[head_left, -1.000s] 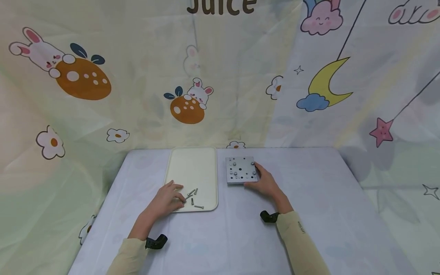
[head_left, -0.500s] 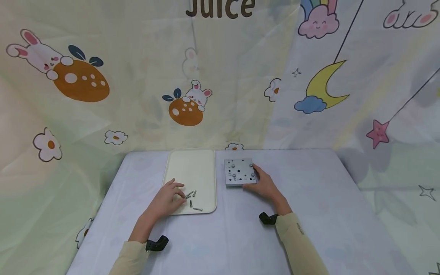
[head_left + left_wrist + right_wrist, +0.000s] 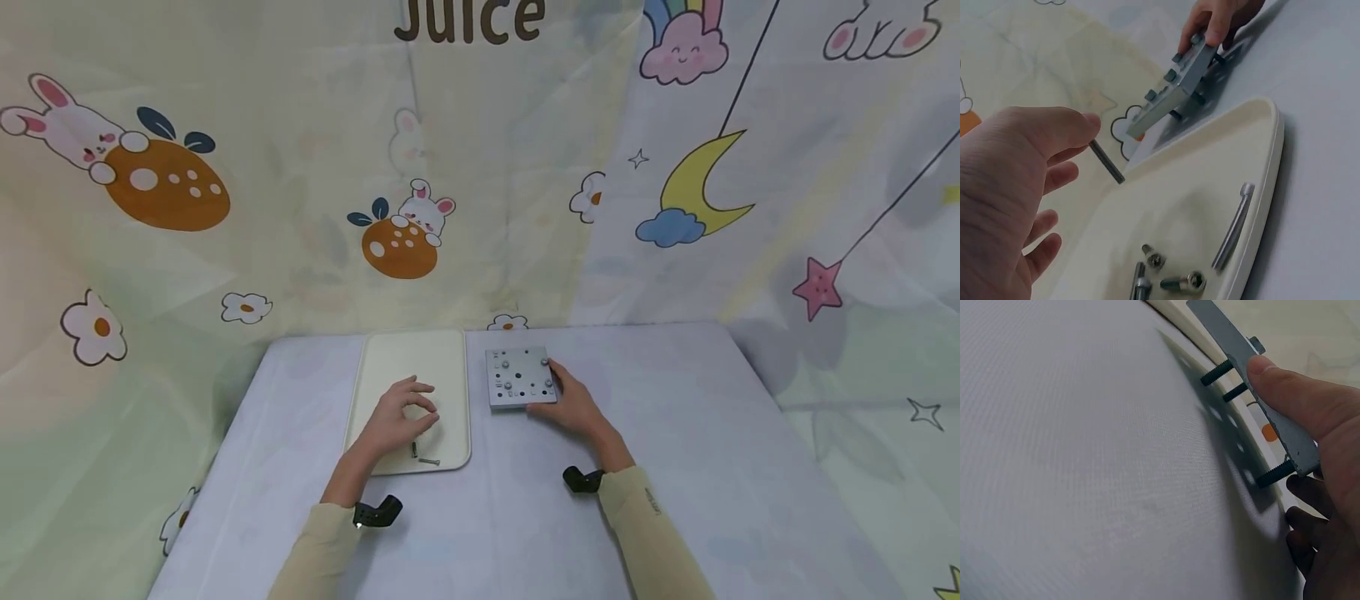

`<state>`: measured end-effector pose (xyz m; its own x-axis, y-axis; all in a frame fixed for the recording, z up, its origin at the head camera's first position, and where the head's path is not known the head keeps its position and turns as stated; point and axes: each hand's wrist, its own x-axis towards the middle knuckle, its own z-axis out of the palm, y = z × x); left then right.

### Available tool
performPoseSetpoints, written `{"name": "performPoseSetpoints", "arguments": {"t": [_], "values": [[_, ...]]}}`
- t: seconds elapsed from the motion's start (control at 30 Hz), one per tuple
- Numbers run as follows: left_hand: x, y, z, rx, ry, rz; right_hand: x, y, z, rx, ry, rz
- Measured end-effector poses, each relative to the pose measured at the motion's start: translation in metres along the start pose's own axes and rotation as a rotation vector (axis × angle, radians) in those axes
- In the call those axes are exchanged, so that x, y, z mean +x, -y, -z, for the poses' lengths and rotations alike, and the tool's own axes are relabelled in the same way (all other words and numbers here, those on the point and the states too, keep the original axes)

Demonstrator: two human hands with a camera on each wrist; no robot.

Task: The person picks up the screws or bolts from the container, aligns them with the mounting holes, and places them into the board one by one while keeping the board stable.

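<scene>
My left hand (image 3: 396,423) is over the front part of the cream tray (image 3: 412,354), pinching a bolt (image 3: 1107,162) between thumb and index finger. Its threaded shank points down and its head is hidden in the fingers. Below, in the left wrist view, several more bolts (image 3: 1233,228) lie loose in the tray. To the right, my right hand (image 3: 576,406) grips the near right edge of a grey metal plate (image 3: 517,377) with many holes. Bolt heads stand on its top face, and threaded shanks (image 3: 1215,373) stick out underneath, with the plate's shadow on the cloth.
A pale cloth (image 3: 480,533) covers the table. Behind it hangs a printed backdrop (image 3: 300,167) with rabbits, a moon and flowers. The tray's raised rim (image 3: 1277,131) lies between the left hand and the plate.
My left hand has risen from the bolts in the tray and shifted right, now with a bolt in its pinch. The right hand keeps its hold on the plate; the head view shifts slightly.
</scene>
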<state>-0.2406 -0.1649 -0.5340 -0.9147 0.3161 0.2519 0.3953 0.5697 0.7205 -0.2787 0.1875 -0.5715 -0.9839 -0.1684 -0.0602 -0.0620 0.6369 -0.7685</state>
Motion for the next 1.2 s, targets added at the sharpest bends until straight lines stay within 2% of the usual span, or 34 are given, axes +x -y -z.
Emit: {"name": "performPoseSetpoints", "arguments": {"t": [0.1, 0.3, 0.5, 0.9, 1.2], "values": [[0.008, -0.004, -0.013, -0.045, -0.024, 0.009, -0.001, -0.001, -0.001, 0.006, -0.001, 0.000], [0.024, -0.007, -0.040, -0.072, -0.064, 0.019, 0.000, -0.003, -0.001, -0.004, -0.003, -0.012], [0.033, -0.018, -0.057, -0.144, -0.138, 0.005, -0.001, 0.000, 0.000, 0.012, -0.004, -0.004], [0.049, -0.031, -0.082, -0.229, -0.162, 0.063, -0.001, -0.004, -0.002, 0.008, -0.008, -0.005], [0.059, -0.037, -0.089, -0.262, -0.149, 0.074, -0.002, -0.003, -0.001, 0.014, -0.022, 0.006]]}}
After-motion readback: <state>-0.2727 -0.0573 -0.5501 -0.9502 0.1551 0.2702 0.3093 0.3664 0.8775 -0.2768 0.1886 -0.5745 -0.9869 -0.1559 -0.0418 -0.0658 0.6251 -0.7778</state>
